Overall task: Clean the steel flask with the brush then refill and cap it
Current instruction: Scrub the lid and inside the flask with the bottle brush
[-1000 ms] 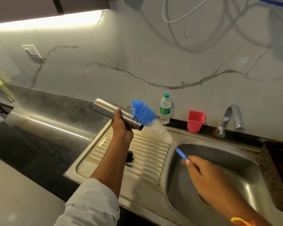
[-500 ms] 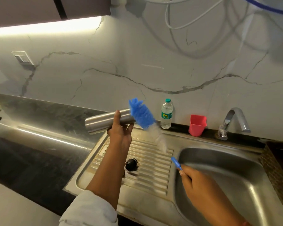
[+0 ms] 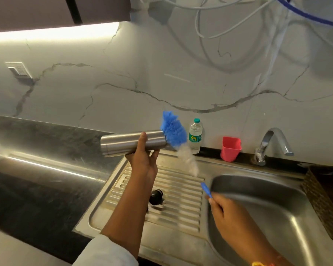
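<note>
Head camera looks down, near the sink (image 3: 258,217).

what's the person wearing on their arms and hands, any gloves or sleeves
No gloves; the left hand and right hand are bare. A whitish sleeve ends above the left forearm. A yellow-orange band sits on the right wrist, cut off by the frame's edge.

- brush (image 3: 173,129): stem between blue head and handle smeared by motion blur.
- steel flask (image 3: 131,143): 3 o'clock end hidden behind the brush head.
- right hand (image 3: 225,212): blurred; forearm cut off at the 5 o'clock edge.
- basket (image 3: 323,198): cropped at the 4 o'clock edge.
- bottle (image 3: 195,137): label too small to read.
</note>
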{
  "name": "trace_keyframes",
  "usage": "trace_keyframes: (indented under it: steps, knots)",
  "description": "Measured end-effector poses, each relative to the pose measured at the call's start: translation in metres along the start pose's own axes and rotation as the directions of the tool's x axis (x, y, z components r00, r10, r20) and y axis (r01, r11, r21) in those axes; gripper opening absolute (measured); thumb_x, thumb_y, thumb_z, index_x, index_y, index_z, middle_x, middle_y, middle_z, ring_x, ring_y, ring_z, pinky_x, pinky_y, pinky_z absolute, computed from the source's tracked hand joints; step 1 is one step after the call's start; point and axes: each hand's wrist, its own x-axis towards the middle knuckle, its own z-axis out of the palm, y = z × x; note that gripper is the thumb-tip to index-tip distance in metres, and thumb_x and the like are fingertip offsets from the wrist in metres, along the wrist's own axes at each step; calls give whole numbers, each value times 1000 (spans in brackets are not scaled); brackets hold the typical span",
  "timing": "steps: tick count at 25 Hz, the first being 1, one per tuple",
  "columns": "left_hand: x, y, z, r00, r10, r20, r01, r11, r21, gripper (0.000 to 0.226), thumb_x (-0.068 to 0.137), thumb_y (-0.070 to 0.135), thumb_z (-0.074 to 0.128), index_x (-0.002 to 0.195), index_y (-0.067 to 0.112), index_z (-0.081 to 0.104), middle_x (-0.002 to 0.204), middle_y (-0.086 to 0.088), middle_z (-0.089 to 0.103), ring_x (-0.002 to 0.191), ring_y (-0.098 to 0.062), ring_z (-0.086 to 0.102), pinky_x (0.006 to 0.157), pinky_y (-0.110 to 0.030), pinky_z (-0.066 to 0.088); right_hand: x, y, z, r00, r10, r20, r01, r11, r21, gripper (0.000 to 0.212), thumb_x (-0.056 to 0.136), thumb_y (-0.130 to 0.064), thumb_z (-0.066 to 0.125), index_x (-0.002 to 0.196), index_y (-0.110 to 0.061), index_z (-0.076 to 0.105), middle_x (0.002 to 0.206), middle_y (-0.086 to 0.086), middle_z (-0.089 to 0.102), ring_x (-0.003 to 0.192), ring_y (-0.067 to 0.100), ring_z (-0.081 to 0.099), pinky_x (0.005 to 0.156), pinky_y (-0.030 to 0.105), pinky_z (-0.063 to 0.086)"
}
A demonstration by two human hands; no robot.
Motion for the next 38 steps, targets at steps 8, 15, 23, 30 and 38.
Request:
trace_keyframes:
  steps: [8, 15, 23, 30, 38]
  knots:
    - [-23, -19, -5, 994, -66, 90, 55, 991, 119, 72, 81, 15, 85, 140, 25, 45, 133, -6, 66, 119, -25, 67, 92, -53, 60, 42, -6, 0, 991, 21, -130, -5, 993, 118, 25, 104, -27, 45, 111, -19, 67, 63, -3, 57, 52, 8, 49, 48, 23, 34]
    - [-4, 2, -15, 999, -23, 23, 22, 999, 46, 71, 81, 13, 85, 137, 23, 44, 134, -7, 63, 121, -29, 64, 95, -56, 57, -5, 20, 3, 986, 51, -159, -24, 986, 164, 22, 101, -30, 49, 107, -28, 70, 66, -6, 67, 65, 3, 62, 59, 20, 47]
    - [-21, -13, -20, 981, -114, 159, 96, 988, 119, 79, 70, 18, 89, 140, 20, 53, 134, -5, 67, 123, -23, 64, 97, -43, 56, 17, 14, -4, 975, 213, -63, -157, 863, 480, 27, 100, -41, 48, 92, -24, 68, 52, -6, 44, 46, 7, 39, 50, 31, 32]
    - [-37, -29, -18, 932, -59, 357, -44, 962, 271, 95, 67, 11, 94, 147, 24, 43, 143, -12, 59, 130, -30, 61, 92, -58, 57, 35, 13, -19, 976, 216, -23, -159, 783, 602, 25, 99, -40, 53, 97, -18, 65, 53, -3, 34, 43, 8, 31, 44, 27, 26]
    - [-72, -30, -6, 962, -106, 252, 56, 979, 197, 64, 87, 48, 70, 143, 20, 54, 138, -11, 64, 126, -30, 63, 96, -64, 53, 33, 39, -39, 970, 232, 65, -227, 788, 572, 34, 100, -41, 52, 107, -10, 62, 61, 4, 38, 45, 10, 33, 42, 27, 27]
